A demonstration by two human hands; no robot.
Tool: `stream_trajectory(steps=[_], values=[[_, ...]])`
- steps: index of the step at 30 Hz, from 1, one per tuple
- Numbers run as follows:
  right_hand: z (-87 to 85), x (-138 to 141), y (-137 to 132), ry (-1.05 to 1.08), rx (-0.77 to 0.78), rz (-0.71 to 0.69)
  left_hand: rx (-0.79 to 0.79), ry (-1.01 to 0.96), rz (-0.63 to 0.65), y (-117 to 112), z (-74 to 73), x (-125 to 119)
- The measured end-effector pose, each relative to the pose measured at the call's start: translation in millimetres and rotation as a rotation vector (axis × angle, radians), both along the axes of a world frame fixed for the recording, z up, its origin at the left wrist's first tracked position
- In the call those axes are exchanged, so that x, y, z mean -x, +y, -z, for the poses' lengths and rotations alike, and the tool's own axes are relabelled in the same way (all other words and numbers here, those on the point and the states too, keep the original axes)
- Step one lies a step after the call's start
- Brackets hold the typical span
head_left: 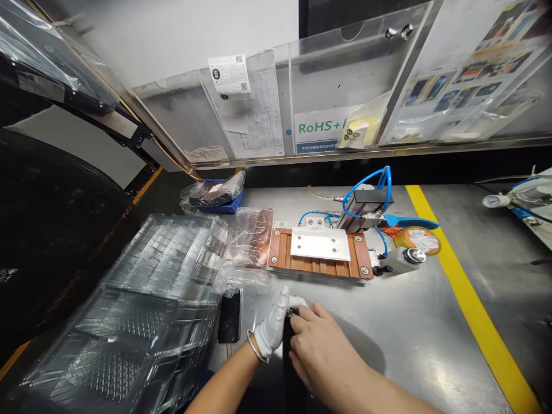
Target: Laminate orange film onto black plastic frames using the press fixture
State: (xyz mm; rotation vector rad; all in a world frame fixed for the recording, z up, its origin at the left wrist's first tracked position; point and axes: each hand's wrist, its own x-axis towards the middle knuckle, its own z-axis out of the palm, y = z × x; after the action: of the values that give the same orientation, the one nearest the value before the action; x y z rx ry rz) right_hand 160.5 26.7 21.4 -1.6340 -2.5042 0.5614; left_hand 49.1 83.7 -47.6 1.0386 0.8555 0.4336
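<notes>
My left hand (272, 326), in a white glove with a bangle at the wrist, is closed with its thumb pointing up. My bare right hand (317, 339) presses against it with curled fingers. Between the two, a small dark piece (290, 312) shows only in part; its kind cannot be made out. Just beyond the hands sits a fixture of reddish-brown blocks (319, 267) with a silver metal plate (319, 244) on top. To the left of my gloved hand lies a black phone-like slab (229, 317).
Clear plastic trays (142, 299) are stacked on the left, beside crinkled plastic wrap (245, 241). Behind them is a blue bin (224, 206). A pneumatic cylinder (366, 207) with blue hoses, a tape roll (418, 240) and a metal-capped bottle (403, 260) stand right of the fixture.
</notes>
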Motion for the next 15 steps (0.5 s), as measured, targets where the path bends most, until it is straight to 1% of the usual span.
stream_trajectory(steps=[3, 6, 8, 12, 15], values=[[3.7, -2.2, -12.0, 0.071, -0.086, 0.019, -0.040, 0.016, 0.093, 0.3, -4.7, -5.9], [8.8, -2.4, -21.7, 0.133, -0.174, 0.034, -0.094, 0.016, 0.134, 0.5, -2.7, -5.2], [12.6, -1.4, -26.4, 0.149, -0.179, 0.005, -0.058, -0.013, 0.132, -0.2, 0.3, -3.3], [20.4, 3.8, -33.3, 0.151, -0.152, -0.078, 0.092, -0.037, 0.087, -1.6, 5.9, 0.6], [17.5, 7.4, -33.5, 0.102, -0.204, -0.024, 0.113, -0.026, 0.058, -0.9, 7.7, 2.0]])
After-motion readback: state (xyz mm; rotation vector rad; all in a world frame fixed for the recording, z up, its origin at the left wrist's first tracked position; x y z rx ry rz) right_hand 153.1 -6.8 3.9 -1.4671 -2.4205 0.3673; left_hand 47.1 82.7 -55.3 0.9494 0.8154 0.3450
